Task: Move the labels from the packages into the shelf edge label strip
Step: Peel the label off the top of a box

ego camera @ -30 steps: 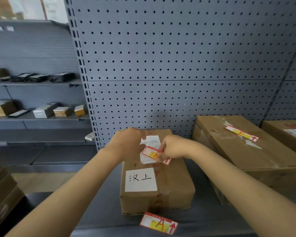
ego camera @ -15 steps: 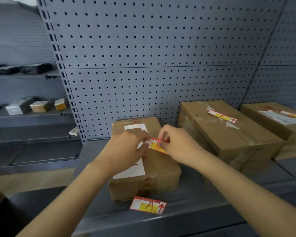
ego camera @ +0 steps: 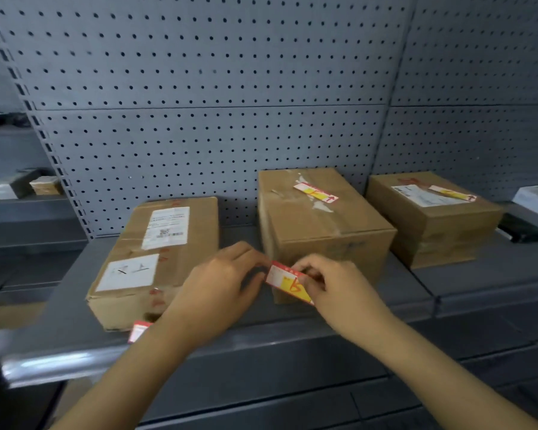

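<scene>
Head view: both hands meet over the grey shelf [ego camera: 410, 283], in front of the middle box [ego camera: 320, 225]. Left hand [ego camera: 218, 293] and right hand [ego camera: 339, 290] both pinch one red-white-yellow label [ego camera: 288, 282], left fingers curled on its left end, right fingers and thumb curled on its right end; label is held in the air, tilted, lower at its right end, just in front of the middle box's front face, above the shelf's front part. Writing on it blurred, a red mark on the yellow patch. Left box [ego camera: 156, 259] sits at the shelf's left side, front corner near the front edge, with a white shipping sticker [ego camera: 166, 228] and a white square sticker [ego camera: 128, 276] on top. A second label [ego camera: 139, 330] lies on the shelf at the front edge, just below the left box's front face, partly hidden by the left forearm. Middle box carries a label [ego camera: 316, 192] on its top toward the back. Right box [ego camera: 435, 218] stands on the adjoining shelf section at the back right, with a white sheet and another label [ego camera: 452, 193] on top. Shelf edge label strip [ego camera: 59, 364] runs along the front edge, shiny at the left. Pegboard [ego camera: 215, 88] backs the shelf. Small boxes [ego camera: 45, 185] on a far-left shelf, blurred.
</scene>
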`<action>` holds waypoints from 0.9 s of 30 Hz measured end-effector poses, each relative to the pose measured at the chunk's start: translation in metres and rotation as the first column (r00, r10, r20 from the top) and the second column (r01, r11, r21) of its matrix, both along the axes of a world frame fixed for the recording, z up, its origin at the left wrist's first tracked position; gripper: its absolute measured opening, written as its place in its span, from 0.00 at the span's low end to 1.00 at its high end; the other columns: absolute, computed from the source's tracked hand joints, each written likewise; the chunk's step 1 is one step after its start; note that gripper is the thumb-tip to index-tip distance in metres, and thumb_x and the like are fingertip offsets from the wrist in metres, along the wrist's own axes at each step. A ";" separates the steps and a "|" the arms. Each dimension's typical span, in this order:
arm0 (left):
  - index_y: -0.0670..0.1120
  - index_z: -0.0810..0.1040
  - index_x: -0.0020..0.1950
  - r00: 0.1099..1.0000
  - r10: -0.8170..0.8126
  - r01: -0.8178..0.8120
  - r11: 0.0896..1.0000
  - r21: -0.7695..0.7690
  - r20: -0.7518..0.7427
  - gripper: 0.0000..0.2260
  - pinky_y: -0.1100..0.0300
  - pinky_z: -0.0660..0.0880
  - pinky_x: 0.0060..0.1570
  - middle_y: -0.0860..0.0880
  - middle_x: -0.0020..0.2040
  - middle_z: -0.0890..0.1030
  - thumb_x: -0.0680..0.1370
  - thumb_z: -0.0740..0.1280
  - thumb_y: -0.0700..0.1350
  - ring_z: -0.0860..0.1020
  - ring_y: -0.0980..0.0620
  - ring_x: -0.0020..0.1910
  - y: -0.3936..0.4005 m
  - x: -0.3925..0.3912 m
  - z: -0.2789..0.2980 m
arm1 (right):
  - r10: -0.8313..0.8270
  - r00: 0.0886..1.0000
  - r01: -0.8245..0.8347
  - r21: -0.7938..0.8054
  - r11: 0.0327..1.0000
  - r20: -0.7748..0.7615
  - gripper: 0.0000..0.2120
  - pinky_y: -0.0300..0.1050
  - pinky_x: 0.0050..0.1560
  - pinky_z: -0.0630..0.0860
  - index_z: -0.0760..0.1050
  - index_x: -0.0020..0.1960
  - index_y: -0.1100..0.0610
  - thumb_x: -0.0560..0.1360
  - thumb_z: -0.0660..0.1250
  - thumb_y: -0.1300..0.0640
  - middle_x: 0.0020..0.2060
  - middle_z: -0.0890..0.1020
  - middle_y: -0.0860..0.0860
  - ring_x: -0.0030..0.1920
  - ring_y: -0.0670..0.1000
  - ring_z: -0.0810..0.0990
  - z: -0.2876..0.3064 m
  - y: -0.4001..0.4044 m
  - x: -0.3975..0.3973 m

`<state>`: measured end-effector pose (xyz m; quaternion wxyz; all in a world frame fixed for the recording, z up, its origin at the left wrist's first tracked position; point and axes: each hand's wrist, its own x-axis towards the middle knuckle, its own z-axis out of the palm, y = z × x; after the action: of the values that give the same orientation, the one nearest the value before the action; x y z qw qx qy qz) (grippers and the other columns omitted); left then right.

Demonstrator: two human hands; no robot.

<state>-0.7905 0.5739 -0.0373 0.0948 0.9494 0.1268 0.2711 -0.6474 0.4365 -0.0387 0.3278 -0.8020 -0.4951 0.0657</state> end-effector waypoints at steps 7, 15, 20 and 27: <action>0.51 0.78 0.51 0.998 0.065 -0.064 0.996 -0.059 0.009 0.08 0.54 0.77 0.37 0.53 0.48 0.79 0.76 0.62 0.49 0.79 0.51 0.43 -0.073 0.044 -0.028 | 0.026 0.999 -0.027 -0.049 0.998 -0.034 0.06 0.56 0.40 0.79 0.76 0.49 0.45 0.78 0.62 0.55 0.42 0.82 0.46 0.41 0.48 0.80 -0.031 -0.059 0.049; 0.49 0.80 0.46 0.976 0.126 -0.122 0.992 0.033 -0.178 0.11 0.59 0.74 0.28 0.50 0.42 0.81 0.73 0.58 0.48 0.80 0.48 0.35 -0.092 0.064 -0.063 | -0.004 0.995 -0.010 -0.140 0.990 -0.097 0.06 0.54 0.43 0.80 0.76 0.52 0.48 0.78 0.62 0.57 0.48 0.82 0.48 0.43 0.49 0.80 -0.046 -0.074 0.083; 0.47 0.80 0.44 0.948 0.114 -0.085 0.990 0.109 -0.298 0.08 0.58 0.74 0.27 0.48 0.38 0.80 0.70 0.63 0.45 0.80 0.47 0.34 -0.089 0.077 -0.085 | 0.000 0.992 -0.016 -0.126 0.992 -0.123 0.06 0.54 0.43 0.80 0.76 0.51 0.49 0.78 0.63 0.58 0.48 0.83 0.49 0.44 0.49 0.80 -0.051 -0.071 0.094; 0.46 0.81 0.42 0.929 0.154 -0.122 0.986 0.114 -0.335 0.10 0.57 0.76 0.28 0.48 0.37 0.81 0.63 0.75 0.39 0.79 0.46 0.33 -0.101 0.094 -0.097 | 0.073 0.986 -0.074 -0.003 0.997 -0.150 0.08 0.51 0.42 0.79 0.76 0.45 0.47 0.77 0.64 0.60 0.39 0.80 0.44 0.42 0.47 0.79 -0.059 -0.065 0.099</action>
<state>-0.6969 0.4730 -0.1345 0.0085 0.9742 0.1953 0.1131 -0.5486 0.3713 -0.0980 0.3578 -0.7774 -0.4981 0.1400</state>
